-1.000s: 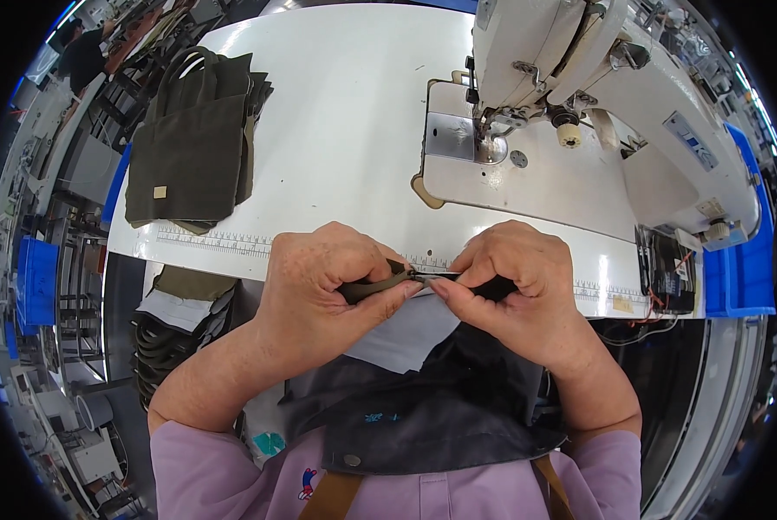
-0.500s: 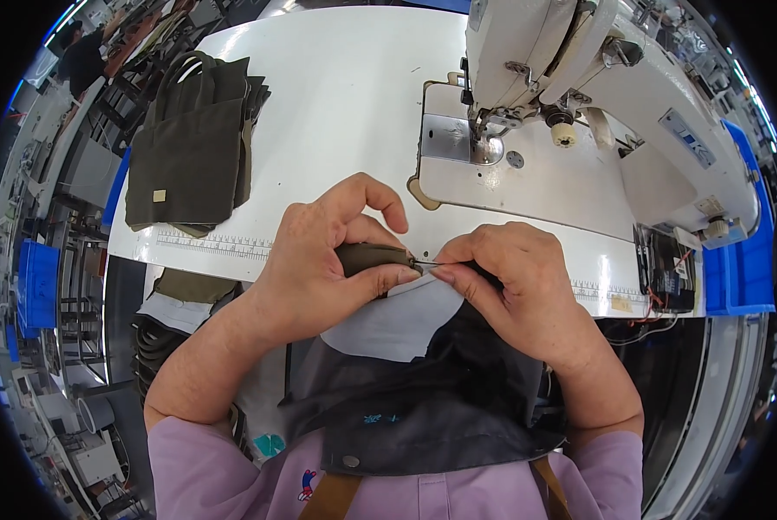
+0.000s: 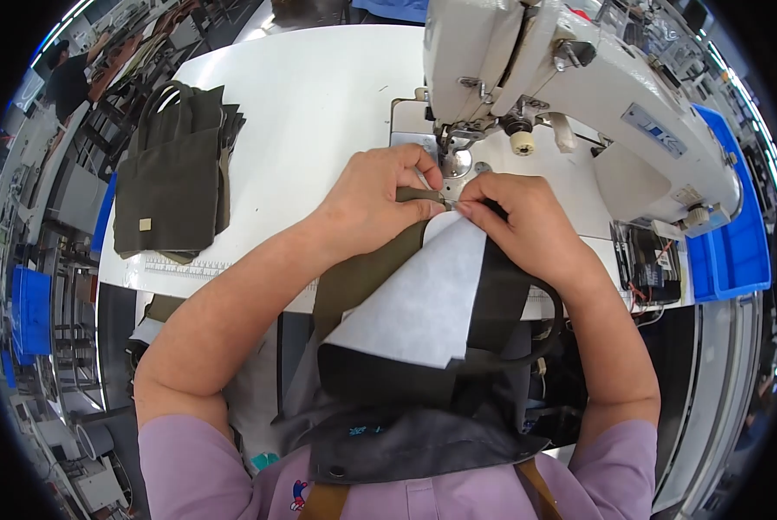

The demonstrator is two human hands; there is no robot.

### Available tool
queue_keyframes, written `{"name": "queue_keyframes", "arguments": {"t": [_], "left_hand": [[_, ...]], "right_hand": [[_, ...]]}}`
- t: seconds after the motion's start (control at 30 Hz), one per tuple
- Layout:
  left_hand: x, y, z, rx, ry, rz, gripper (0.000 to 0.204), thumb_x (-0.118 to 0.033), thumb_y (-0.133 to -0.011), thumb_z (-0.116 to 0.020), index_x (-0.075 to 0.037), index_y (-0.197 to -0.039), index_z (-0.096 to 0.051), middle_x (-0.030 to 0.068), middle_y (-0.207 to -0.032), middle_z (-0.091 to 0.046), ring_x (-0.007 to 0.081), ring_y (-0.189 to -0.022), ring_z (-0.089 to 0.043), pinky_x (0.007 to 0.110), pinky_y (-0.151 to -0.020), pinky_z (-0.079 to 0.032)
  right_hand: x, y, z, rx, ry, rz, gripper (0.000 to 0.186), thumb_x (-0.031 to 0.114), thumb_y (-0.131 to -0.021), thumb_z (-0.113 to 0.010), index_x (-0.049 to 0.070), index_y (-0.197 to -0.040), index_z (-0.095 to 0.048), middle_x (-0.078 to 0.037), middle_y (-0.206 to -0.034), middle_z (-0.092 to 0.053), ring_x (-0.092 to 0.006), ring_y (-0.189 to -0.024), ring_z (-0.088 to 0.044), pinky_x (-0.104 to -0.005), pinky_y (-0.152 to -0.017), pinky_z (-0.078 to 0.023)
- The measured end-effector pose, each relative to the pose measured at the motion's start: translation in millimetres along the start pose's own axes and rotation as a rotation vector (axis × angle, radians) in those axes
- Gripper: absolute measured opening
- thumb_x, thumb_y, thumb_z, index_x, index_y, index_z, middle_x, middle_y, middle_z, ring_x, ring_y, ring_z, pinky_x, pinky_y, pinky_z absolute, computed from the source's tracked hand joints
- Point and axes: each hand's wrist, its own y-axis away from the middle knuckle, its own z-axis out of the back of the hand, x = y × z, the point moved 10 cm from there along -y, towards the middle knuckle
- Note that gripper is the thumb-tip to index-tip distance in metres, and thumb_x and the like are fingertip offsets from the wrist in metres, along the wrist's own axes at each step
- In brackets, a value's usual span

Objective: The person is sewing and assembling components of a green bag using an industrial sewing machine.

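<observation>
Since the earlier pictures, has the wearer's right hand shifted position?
Yes. Judged against the sewing machine, the right hand has moved forward, over the white table, closer to the stitching area.

From here I read the pale grey, wedge-shaped sheet (image 3: pixel 410 290) as smooth and matt, cloth or paper, I can't tell. The dark olive, handled bag piece (image 3: pixel 354 282) looks matt and fabric-like. I catch a glossy sheen on the flat white tabletop (image 3: pixel 319 78), smooth painted metal on the white, bulky sewing machine (image 3: pixel 635 108), polished metal on its round silver plate (image 3: pixel 458 165) and plastic in the blue, rectangular bin (image 3: pixel 739 269).
</observation>
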Motion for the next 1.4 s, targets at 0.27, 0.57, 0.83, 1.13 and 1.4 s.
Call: {"name": "queue_keyframes", "arguments": {"t": [0.27,0.57,0.83,1.13,1.4], "left_hand": [[23.3,-22.3,-0.2,-0.261,-0.279,-0.164,0.023,0.001,-0.082,-0.070,-0.003,-0.104,-0.063,0.0103,-0.093,-0.069,0.0273,-0.083,-0.066,0.037,-0.074,-0.053],[-21.5,3.7,-33.9,-0.028,-0.546,-0.492,0.018,-0.006,-0.086,-0.068,-0.002,-0.103,-0.068,0.0088,-0.120,-0.066,0.0301,-0.106,-0.066,0.043,-0.093,-0.052],[-6.0,1.3,-35.2,-0.031,-0.599,-0.406,0.032,-0.008,-0.091,-0.067,-0.003,-0.123,-0.067,0.0118,-0.130,-0.063,0.0279,-0.124,-0.061,0.046,-0.110,-0.047],[-1.0,-6.9,-30.9,-0.054,-0.618,-0.436,0.029,-0.005,-0.088,-0.069,-0.002,-0.117,-0.071,0.0115,-0.130,-0.063,0.0296,-0.119,-0.064,0.045,-0.108,-0.050],[-2.6,-10.9,-25.5,-0.131,-0.602,-0.460,0.023,-0.010,-0.093,-0.065,-0.003,-0.114,-0.071,0.0099,-0.121,-0.064,0.0278,-0.109,-0.067,0.042,-0.103,-0.053]], "right_hand": [[-25.9,-7.9,-14.3,-0.008,0.125,0.179,0.005,0.010,-0.088,-0.067,0.006,-0.091,-0.068,-0.015,-0.086,-0.069,-0.0359,-0.080,-0.068,-0.0466,-0.070,-0.053],[-39.2,-18.1,-14.5,0.139,0.253,0.197,0.023,0.011,-0.087,-0.062,0.008,-0.106,-0.074,-0.014,-0.090,-0.070,-0.0349,-0.084,-0.069,-0.0439,-0.072,-0.055],[-57.4,-21.4,-18.8,0.088,0.211,0.178,0.024,0.013,-0.090,-0.063,0.014,-0.112,-0.072,-0.018,-0.089,-0.068,-0.0363,-0.083,-0.068,-0.0453,-0.069,-0.056],[-63.6,-24.5,-20.6,0.114,0.131,0.120,0.023,0.015,-0.094,-0.062,0.015,-0.115,-0.072,-0.020,-0.095,-0.067,-0.0399,-0.086,-0.067,-0.0462,-0.071,-0.056],[-77.8,-26.6,-18.2,0.108,0.067,0.035,0.027,0.015,-0.094,-0.063,0.021,-0.119,-0.072,-0.024,-0.096,-0.064,-0.0421,-0.085,-0.067,-0.0435,-0.074,-0.057]]}}
